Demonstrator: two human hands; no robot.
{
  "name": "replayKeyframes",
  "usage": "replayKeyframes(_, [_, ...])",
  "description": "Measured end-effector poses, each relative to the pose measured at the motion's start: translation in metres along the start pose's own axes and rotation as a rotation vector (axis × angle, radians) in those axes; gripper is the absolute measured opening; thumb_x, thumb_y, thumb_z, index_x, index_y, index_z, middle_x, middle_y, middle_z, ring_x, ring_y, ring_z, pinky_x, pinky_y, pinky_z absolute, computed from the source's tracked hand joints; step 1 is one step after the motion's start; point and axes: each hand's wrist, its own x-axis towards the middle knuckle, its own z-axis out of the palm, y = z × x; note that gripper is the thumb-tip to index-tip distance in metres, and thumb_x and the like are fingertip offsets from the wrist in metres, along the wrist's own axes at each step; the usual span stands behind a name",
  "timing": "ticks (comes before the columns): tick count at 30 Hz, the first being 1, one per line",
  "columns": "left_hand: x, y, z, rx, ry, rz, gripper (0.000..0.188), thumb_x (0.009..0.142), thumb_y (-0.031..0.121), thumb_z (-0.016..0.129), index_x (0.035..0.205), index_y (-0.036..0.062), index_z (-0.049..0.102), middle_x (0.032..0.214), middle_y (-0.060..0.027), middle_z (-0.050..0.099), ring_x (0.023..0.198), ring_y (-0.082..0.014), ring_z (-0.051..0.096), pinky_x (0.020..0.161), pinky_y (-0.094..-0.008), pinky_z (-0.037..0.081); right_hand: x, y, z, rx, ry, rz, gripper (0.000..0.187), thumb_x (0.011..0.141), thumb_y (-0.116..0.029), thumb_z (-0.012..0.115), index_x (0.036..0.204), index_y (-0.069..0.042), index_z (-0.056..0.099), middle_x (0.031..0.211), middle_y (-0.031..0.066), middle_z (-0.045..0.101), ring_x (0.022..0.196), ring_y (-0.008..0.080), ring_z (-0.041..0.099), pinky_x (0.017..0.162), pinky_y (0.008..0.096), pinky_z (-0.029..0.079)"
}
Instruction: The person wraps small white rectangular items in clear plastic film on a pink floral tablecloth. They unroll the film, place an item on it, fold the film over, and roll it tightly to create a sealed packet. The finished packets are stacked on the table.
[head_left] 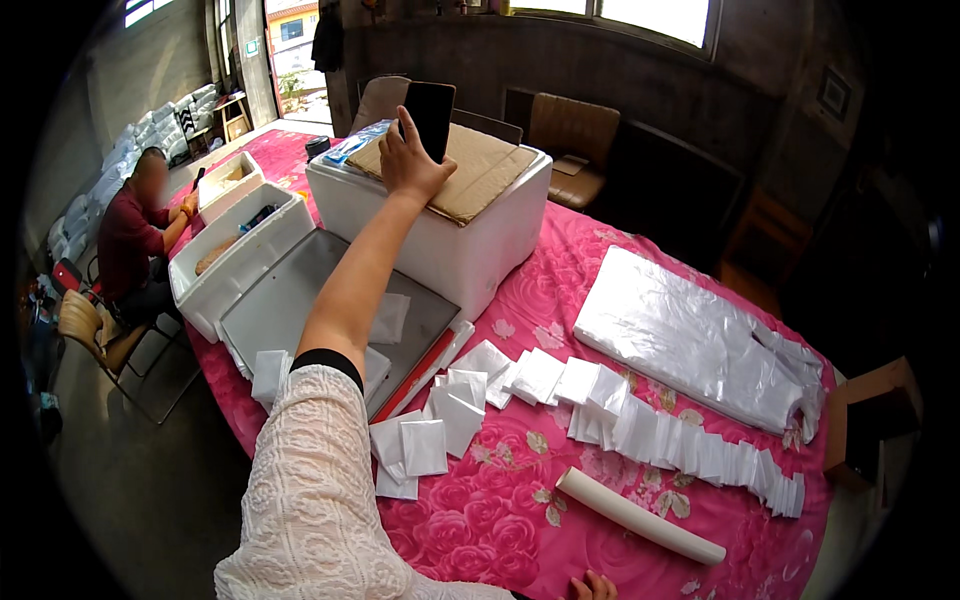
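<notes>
My left hand (412, 172) is stretched far forward over a large white foam box (420, 230). It grips a dark, flat phone or tablet (432, 118) that stands upright on a cardboard sheet (480, 170) on the box top. The index finger points up along the device's left side, and the thumb is by its lower right edge. Only fingertips of my right hand (595, 586) show at the bottom edge, resting apart on the pink flowered cloth (480, 540). Just above them lies a white tube-like roll (640, 515).
Small folded white plastic packets (640, 430) trail across the table. A stack of clear plastic bags (680, 330) lies at right. Under my arm is a grey tray-like panel (280, 290). Foam boxes (245, 235) and a seated person (135, 235) are at left; a carton (870, 420) stands at right.
</notes>
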Motion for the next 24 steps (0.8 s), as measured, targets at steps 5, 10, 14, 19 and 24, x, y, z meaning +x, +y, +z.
replayKeyframes(5, [-0.001,-0.006,0.008,-0.078,0.046,-0.018,0.106,0.059,0.039,0.065,0.141,0.0028,0.007,0.127,-0.0237,0.035,0.113,-0.0368,0.037,0.101,-0.042,0.03,-0.002,0.003,0.004,-0.009,0.019,-0.016,0.05,0.067,-0.021,0.068,0.114,-0.012,0.054,0.123,0.0131,0.047,0.112,0.0371,0.041,0.095,0.0493,0.035])
replayKeyframes(10, [-0.002,-0.002,0.003,-0.041,0.035,0.026,0.1,0.059,0.039,0.064,0.141,0.0059,0.015,0.127,-0.0234,0.035,0.115,-0.0369,0.036,0.1,-0.0433,0.03,-0.002,0.001,0.002,-0.018,0.023,0.003,0.049,0.067,-0.021,0.068,0.114,-0.012,0.055,0.123,0.0123,0.048,0.112,0.0364,0.042,0.095,0.0487,0.035])
replayKeyframes(14, [-0.002,-0.004,0.003,-0.002,0.077,0.07,0.095,0.06,0.038,0.063,0.14,0.0099,0.021,0.127,-0.0232,0.035,0.117,-0.0373,0.035,0.1,-0.0452,0.031,-0.002,0.001,0.003,-0.016,0.029,-0.003,0.049,0.067,-0.022,0.067,0.113,-0.012,0.055,0.122,0.0119,0.048,0.111,0.0357,0.042,0.095,0.0481,0.035])
replayKeyframes(19, [-0.002,-0.004,0.003,-0.05,0.086,0.049,0.095,0.059,0.038,0.063,0.139,0.0076,0.021,0.127,-0.0232,0.036,0.116,-0.0378,0.036,0.099,-0.044,0.032,0.0,-0.001,0.001,-0.012,0.032,0.002,0.049,0.067,-0.022,0.067,0.114,-0.013,0.055,0.122,0.0117,0.048,0.111,0.0355,0.043,0.094,0.0481,0.036])
replayKeyframes(24, [0.002,0.006,-0.004,-0.035,-0.244,-0.126,0.104,0.061,0.044,0.064,0.142,0.0072,0.011,0.131,-0.0226,0.036,0.116,-0.0362,0.04,0.099,-0.0402,0.034,0.0,0.001,0.002,-0.03,0.036,-0.004,0.048,0.068,-0.022,0.067,0.114,-0.013,0.055,0.121,0.0115,0.049,0.111,0.0352,0.043,0.094,0.0481,0.036])
